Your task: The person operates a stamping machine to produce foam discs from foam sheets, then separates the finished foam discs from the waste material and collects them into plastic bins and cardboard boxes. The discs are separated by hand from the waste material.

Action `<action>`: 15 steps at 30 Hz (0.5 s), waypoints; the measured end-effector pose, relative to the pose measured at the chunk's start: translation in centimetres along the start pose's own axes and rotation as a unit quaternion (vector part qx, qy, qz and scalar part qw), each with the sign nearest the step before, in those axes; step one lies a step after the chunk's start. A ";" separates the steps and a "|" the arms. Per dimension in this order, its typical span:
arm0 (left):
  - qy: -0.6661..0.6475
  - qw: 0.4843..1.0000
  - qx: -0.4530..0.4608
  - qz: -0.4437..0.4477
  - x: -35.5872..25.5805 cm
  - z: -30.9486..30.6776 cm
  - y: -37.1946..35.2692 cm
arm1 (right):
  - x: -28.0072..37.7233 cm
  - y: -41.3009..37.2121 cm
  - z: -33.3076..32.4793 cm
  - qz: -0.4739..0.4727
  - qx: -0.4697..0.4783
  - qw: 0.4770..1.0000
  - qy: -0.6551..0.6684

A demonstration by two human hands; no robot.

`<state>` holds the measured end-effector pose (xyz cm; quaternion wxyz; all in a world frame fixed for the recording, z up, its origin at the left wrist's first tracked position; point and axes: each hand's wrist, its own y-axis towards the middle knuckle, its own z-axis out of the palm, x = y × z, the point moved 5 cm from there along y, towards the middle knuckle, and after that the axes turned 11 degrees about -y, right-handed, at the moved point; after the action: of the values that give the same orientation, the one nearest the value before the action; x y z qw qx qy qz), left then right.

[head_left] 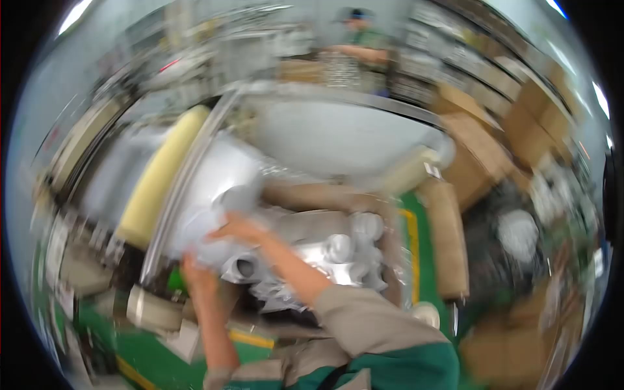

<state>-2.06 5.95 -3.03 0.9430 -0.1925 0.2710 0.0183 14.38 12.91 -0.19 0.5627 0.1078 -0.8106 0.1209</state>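
Note:
Motion blur smears the whole view. My left hand (199, 276) is at the lower left edge of a whitish, rounded, plastic-looking piece (195, 231), its fingers partly hidden. Across the top right side of the same piece lies my right hand (242, 229), thumb and fingers against it. Its exact kind is too blurred to tell. Just below my right hand rests a white hollow tube-like part (243, 266) in clear plastic wrap. More wrapped white round parts (338, 248) lie in a large brown carton (390, 260) in front of me.
A metal-edged frame (188, 175) and a yellow roll (162, 175) stand to the left. Brown cardboard boxes (478, 153) are stacked at right, near dark plastic bags (507, 227). A co-worker (367, 49) stands at the back. The green floor (416, 240) has yellow lines.

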 end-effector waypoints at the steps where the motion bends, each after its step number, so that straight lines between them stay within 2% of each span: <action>1: 0.036 0.997 0.066 0.026 -0.1 0.9 -0.2 | 2.5 -2.5 -1.0 -0.009 0.058 0.997 0.050; 2: 0.052 0.993 0.105 -0.001 -0.1 0.3 1.4 | 0.0 -2.0 -0.5 0.014 -0.067 0.998 0.009; 3: 0.097 0.981 0.167 0.000 -0.3 -0.2 2.8 | -0.9 -2.0 -1.0 0.034 -0.071 0.996 0.031; 4: 0.104 0.984 0.135 0.049 -0.5 0.8 2.9 | -0.9 -2.8 -1.7 0.053 -0.077 0.994 0.053; 5: 0.104 0.975 0.190 0.048 -1.1 1.4 2.6 | -0.3 -4.2 -1.3 -0.066 -0.015 0.923 0.380; 7: 0.102 0.972 0.206 0.052 -3.6 0.9 4.0 | -4.2 -3.8 -2.9 -0.024 -0.090 0.872 0.480; 9: 0.119 0.969 0.212 0.045 -2.0 2.3 4.2 | -4.5 -6.3 -6.2 0.010 -0.162 0.885 0.437; 11: 0.140 0.964 0.222 0.034 0.6 4.0 4.1 | -1.8 -7.6 -7.9 -0.029 -0.153 0.909 0.386; 12: 0.148 0.962 0.227 0.028 1.8 4.8 3.6 | -0.9 -7.7 -8.4 0.030 -0.201 0.954 0.222; 13: 0.154 0.960 0.233 0.020 2.7 5.3 3.6 | -1.1 -4.8 -7.4 -0.027 -0.181 0.959 0.217; 15: 0.158 0.957 0.245 0.011 4.0 6.1 3.3 | 3.4 -5.2 -6.5 -0.028 -0.137 0.973 0.183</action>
<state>3.97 11.00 -1.52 0.9061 0.0469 0.4147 -0.0694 20.62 9.95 5.59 0.7141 0.0284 -0.6993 0.0105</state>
